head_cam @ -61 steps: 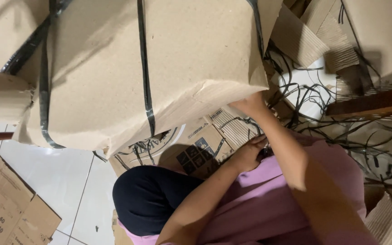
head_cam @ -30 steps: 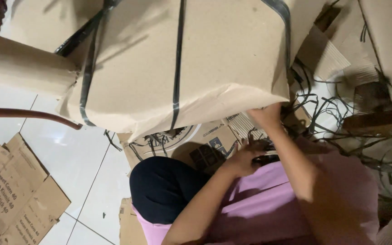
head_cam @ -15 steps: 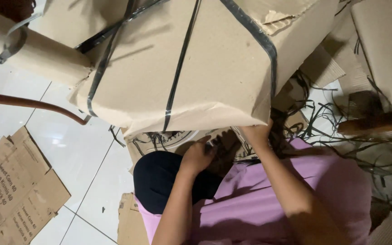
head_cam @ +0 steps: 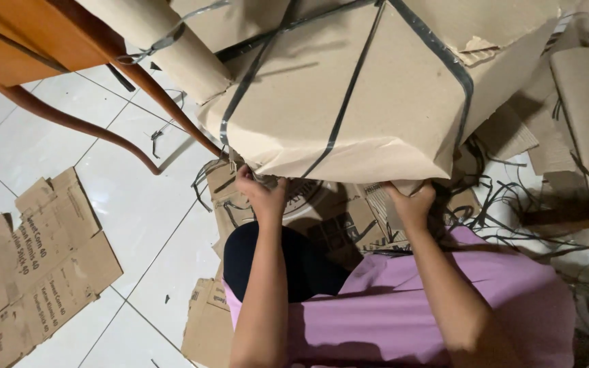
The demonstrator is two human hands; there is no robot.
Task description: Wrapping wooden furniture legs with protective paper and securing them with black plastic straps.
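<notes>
Your left hand point(head_cam: 262, 194) and right hand point(head_cam: 410, 204) each have a closed grip under the near bottom edge of the big strapped cardboard bundle point(head_cam: 369, 88), spaced wide so the load stays balanced. The bundle sits raised in front of you, above flattened cardboard point(head_cam: 42, 259) and loose black straps point(head_cam: 512, 211) on the tiled floor point(head_cam: 138, 197).

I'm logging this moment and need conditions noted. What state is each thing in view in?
Strapped cardboard bundle: bound with dark straps, torn at one upper edge, gripped along its lower edge.
Left hand: closed on the bundle's lower corner.
Right hand: closed on the bundle's lower edge.
Flattened carton: unfolded, flat on the tiled floor.
Loose straps: cut, tangled on the floor.
Cardboard tube: tilted, lying against the bundle.
</notes>
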